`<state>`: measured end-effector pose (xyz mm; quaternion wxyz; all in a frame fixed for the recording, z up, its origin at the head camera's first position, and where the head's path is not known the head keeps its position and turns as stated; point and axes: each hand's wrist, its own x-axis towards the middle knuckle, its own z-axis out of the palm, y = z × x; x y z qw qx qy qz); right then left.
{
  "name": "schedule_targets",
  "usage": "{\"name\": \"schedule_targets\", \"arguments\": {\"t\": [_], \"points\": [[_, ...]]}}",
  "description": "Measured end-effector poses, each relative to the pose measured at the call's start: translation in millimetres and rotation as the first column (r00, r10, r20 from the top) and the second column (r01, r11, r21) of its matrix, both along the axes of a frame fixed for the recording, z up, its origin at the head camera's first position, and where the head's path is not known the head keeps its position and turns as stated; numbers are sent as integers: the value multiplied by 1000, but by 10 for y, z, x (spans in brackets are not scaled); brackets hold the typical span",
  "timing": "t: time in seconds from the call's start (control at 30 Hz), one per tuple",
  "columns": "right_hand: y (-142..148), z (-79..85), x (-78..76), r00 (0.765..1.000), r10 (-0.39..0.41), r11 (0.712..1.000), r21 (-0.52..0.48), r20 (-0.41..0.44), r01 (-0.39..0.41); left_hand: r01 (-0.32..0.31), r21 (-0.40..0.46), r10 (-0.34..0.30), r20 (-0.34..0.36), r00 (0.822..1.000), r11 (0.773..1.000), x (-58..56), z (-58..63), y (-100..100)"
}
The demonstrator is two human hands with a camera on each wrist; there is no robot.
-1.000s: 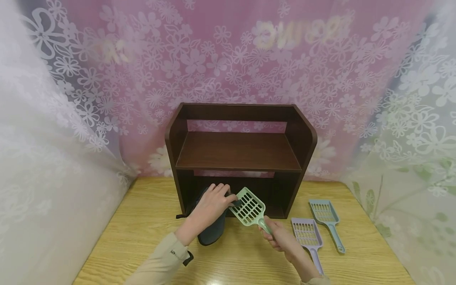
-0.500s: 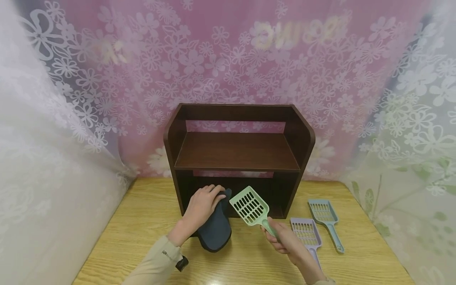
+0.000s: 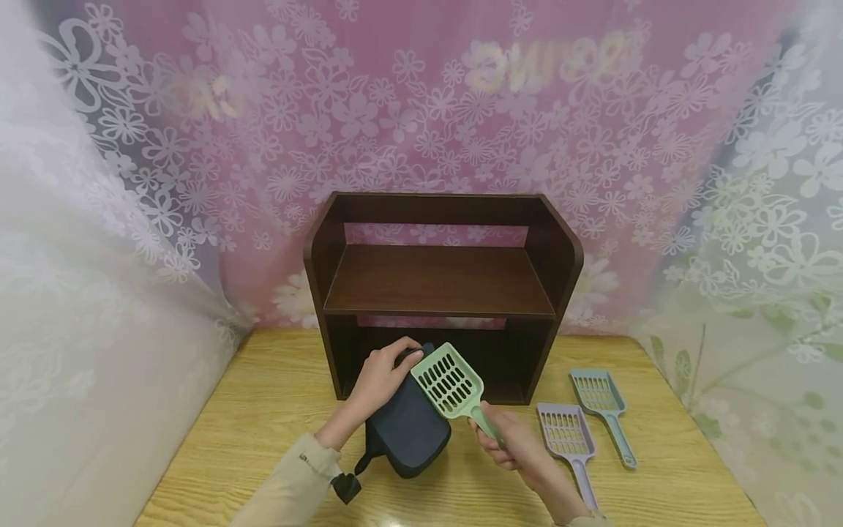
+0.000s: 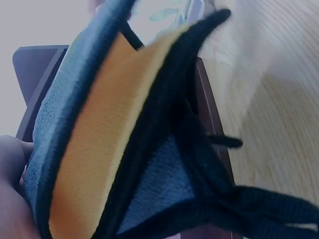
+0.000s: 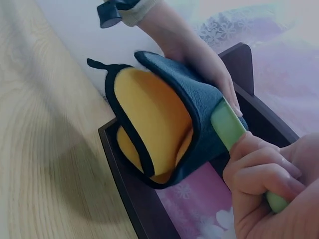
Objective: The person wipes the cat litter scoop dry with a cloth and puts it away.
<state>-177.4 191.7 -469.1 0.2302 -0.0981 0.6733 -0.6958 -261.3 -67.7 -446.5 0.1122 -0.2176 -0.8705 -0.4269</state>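
A dark blue cloth pouch (image 3: 411,424) with black edging lies tilted in front of the shelf's lower opening. Its mouth gapes, baring a yellow-orange lining (image 5: 149,117), and black straps (image 4: 259,204) dangle from the edge. My left hand (image 3: 378,377) grips the pouch's far end, fingers bent over it. In my right hand (image 3: 510,438) is a pale green slotted litter scoop (image 3: 451,380), held by its handle. The scoop's head overlaps the pouch's right side in the head view; the right wrist view shows it against the outer cloth.
A dark brown two-tier shelf (image 3: 437,278) stands at the back of the wooden table (image 3: 263,424). To the right lie a purple scoop (image 3: 571,435) and a blue scoop (image 3: 602,399). Floral curtains (image 3: 421,110) close off the back and sides.
The pouch has come nearer and turned, showing more of its broad face. My left hand has shifted its grip along it. The green scoop swung slightly right, then back left against the pouch.
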Motion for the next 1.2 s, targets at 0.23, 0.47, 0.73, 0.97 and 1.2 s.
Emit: {"name": "schedule_targets", "arguments": {"t": [0.23,0.47,0.73,0.97,1.2], "points": [[-82,-32,31,998,59,997,47,16,-59,15,38,-17,55,998,999,-89,-12,32],[-87,-58,32,999,32,997,70,-10,-31,32,36,-35,102,994,999,-106,-54,9],[34,-33,-28,999,-31,997,75,-10,32,68,-2,-67,100,993,998,-42,-36,-55],[49,-49,-61,1000,-14,995,99,-2,14,73,-4,-72,113,991,997,-54,-47,-73],[44,-48,-77,996,89,990,111,-24,-85,73,-15,-71,126,990,997,-125,-29,-63]]}}
